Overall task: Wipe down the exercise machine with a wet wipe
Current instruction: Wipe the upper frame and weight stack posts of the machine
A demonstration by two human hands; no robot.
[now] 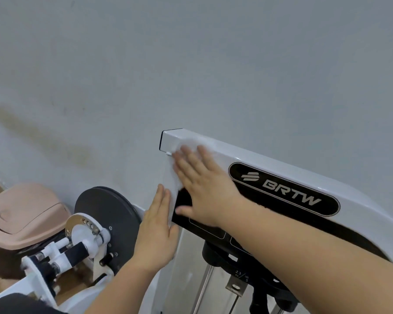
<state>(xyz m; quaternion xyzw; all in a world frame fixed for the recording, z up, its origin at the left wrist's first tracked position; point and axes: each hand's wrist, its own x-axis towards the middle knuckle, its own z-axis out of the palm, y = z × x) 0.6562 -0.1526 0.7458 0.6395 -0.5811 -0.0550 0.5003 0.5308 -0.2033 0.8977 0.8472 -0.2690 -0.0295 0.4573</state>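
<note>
Grey wall [191, 64] — hands [202, 189] flat on wipe [184, 145], machine [361, 200]

The wet wipe [178, 147] is a blurred white smear. Most of it lies under the right hand [204, 191], and its outline cannot be traced against the white exercise machine [270, 159]. The machine's housing runs out past the right edge, and its lower frame is cut by the bottom edge. The right palm hides part of the black panel [182, 207]. The left hand [157, 234] covers the right rim of the dark disc [107, 214]. The pink bin [25, 214] is cut by the left edge. The figures on the weight tag [242, 275] are too small to read surely.
</note>
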